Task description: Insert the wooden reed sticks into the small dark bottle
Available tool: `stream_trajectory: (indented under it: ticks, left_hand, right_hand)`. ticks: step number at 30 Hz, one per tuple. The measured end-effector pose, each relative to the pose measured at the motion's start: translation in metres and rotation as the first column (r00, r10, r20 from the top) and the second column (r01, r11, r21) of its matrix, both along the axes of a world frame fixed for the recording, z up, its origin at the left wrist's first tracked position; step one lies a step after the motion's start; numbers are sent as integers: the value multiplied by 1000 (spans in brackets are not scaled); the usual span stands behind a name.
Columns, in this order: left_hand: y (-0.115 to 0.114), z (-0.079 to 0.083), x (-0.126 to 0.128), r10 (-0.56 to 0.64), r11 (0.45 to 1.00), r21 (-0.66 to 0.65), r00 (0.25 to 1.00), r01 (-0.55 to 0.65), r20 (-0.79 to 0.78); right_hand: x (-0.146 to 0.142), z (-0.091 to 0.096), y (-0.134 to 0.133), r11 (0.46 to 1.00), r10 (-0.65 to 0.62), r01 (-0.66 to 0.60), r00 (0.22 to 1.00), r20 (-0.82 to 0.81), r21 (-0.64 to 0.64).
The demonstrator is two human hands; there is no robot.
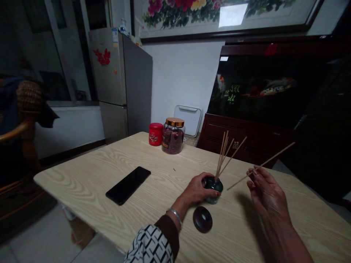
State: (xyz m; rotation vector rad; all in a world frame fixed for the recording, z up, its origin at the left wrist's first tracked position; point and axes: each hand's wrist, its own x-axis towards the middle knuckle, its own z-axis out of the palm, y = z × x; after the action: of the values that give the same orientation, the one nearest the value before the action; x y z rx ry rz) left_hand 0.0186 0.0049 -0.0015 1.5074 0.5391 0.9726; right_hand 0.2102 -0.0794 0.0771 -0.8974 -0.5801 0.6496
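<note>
Squarely in front of the person, on the pale wood-grain table point(90, 175), stood a small dark bottle point(216, 185); the left hand point(195, 190) was closed around its side, thumb and fingers wrapped on the glass, holding it upright on the tabletop; a bundle of thin reed sticks point(223, 153) rose from its neck and fanned up and to the right. The right hand point(264, 191) hovered just to the right of the bottle, apart from it; its fingertips pinched a loose reed stick point(272, 157), while the other fingers lay loosely extended; that stick slanted from low near the bottle up towards the right, clear of the bundle. A silver bangle point(175, 215) circled the left wrist, above a dark cuff and a patterned sleeve point(149, 246).

Just below the left hand, a dark round cap point(202, 219) lay flat on the table, not touched by either hand; further left lay a black phone point(128, 185), face up and well apart from the bottle. At the table's far edge stood a red tin point(155, 134) and, just beside it, a glass jar point(173, 137) with a gold lid and dark dried contents.

Beyond the table stood a grey fridge point(122, 84), a dark fish tank point(274, 87) on the right, and a framed flower painting point(208, 12) on the wall; a wooden chair point(16, 131) sat at the left.
</note>
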Motion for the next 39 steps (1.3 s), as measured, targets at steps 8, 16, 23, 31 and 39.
stream_trajectory:
  ticks: [8,16,23,31,39]
  left_hand:
    - [3,-6,1,23,999,25,999,-23,-29]
    - [3,-7,1,36,998,55,999,-34,-38]
    - [4,-7,1,24,999,45,999,-22,-24]
    - [2,-4,-1,-16,1000,22,1000,16,8]
    - [2,-7,-2,-68,997,-18,996,69,62]
  right_hand:
    - [-29,6,6,981,-156,128,968,198,148]
    - [-36,-5,18,997,-79,73,853,516,32]
    - [-39,-24,25,974,184,-13,632,753,-226]
    - [-22,-45,5,861,506,-237,491,709,-450]
    - [-26,-73,13,857,515,-283,501,696,-430]
